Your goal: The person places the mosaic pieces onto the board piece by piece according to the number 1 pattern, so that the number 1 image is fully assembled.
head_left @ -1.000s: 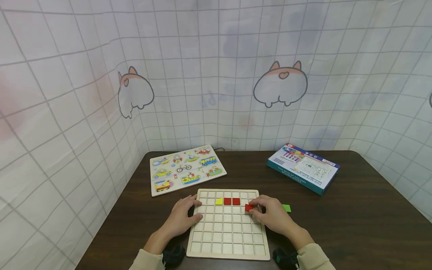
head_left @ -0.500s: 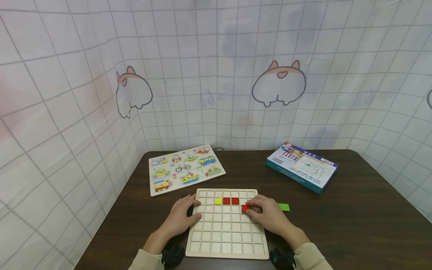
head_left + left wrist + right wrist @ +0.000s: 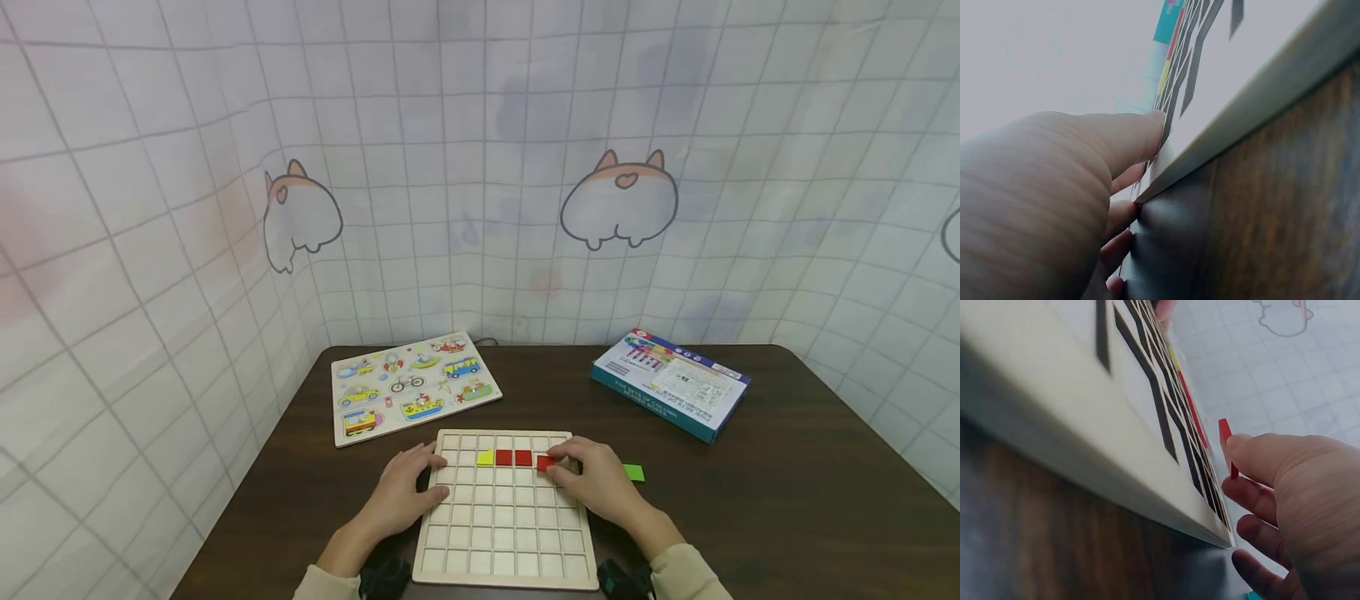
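Note:
My right hand (image 3: 600, 482) pinches a red square tile (image 3: 544, 463) between thumb and fingers, over the upper right part of a wooden grid board (image 3: 504, 540). In the right wrist view this tile (image 3: 1225, 440) is tilted and stands off the board's surface. Two red tiles (image 3: 513, 457) lie side by side in the second row, with a yellow tile (image 3: 486, 457) with a slanted corner to their left. Resting on the board's left edge is my left hand (image 3: 399, 493); its thumb (image 3: 1141, 134) lies on top while the fingers touch the side.
A green tile (image 3: 634, 472) lies on the dark table (image 3: 787, 483), partly behind my right hand. At the back left is a picture puzzle board (image 3: 390, 407) with vehicles. A flat game box (image 3: 660, 400) lies at the back right. Gridded cloth (image 3: 480, 250) hangs behind.
My right hand has shifted slightly left with the red tile, closer to the two placed red tiles. The left hand stays on the board's edge. The head view has tilted up slightly.

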`<state>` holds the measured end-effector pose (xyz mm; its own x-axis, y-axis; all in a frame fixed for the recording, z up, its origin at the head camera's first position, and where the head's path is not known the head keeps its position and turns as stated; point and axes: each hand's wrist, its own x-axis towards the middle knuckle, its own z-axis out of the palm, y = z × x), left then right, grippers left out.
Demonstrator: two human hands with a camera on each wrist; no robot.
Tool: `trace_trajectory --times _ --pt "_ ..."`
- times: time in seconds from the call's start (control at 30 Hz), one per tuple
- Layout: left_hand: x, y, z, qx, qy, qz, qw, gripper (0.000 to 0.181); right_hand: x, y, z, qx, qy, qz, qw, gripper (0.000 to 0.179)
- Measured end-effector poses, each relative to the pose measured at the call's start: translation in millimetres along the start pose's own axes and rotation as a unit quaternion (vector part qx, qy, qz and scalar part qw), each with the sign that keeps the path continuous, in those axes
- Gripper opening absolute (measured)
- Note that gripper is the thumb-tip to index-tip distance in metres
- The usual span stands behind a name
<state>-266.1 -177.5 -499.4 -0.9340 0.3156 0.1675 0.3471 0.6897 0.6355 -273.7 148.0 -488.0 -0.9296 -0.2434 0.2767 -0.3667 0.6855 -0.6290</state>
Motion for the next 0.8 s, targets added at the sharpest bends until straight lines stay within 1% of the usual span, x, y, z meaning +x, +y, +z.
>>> trace_trajectory --times 0.13,0.3,0.47,0.6,0.8 --pt "0.1 -0.4 -0.2 0.002 0.008 0.007 0.9999 0.031 5.5 3 1 -0.005 0.008 -0.003 1.0000 0.022" --pt "-1.3 0.3 -0.4 -0.001 0.003 0.007 1.0000 0.032 10.1 5 2 -0.008 0.007 -0.011 0.9999 0.021" --pt "-1.2 2.4 0.3 -0.005 0.000 0.010 0.9999 0.032 11.2 9 1 -0.012 0.008 -0.029 0.9995 0.020" --pt "-0.7 2.6 -0.3 -0.001 0.004 0.011 0.9999 0.032 12.6 9 1 -0.018 0.006 -0.046 0.9988 0.022" --pt "-1.5 2.2 -0.9 -0.001 0.002 0.006 1.0000 0.032 12.5 11 4 -0.017 0.000 -0.049 0.9987 0.024"
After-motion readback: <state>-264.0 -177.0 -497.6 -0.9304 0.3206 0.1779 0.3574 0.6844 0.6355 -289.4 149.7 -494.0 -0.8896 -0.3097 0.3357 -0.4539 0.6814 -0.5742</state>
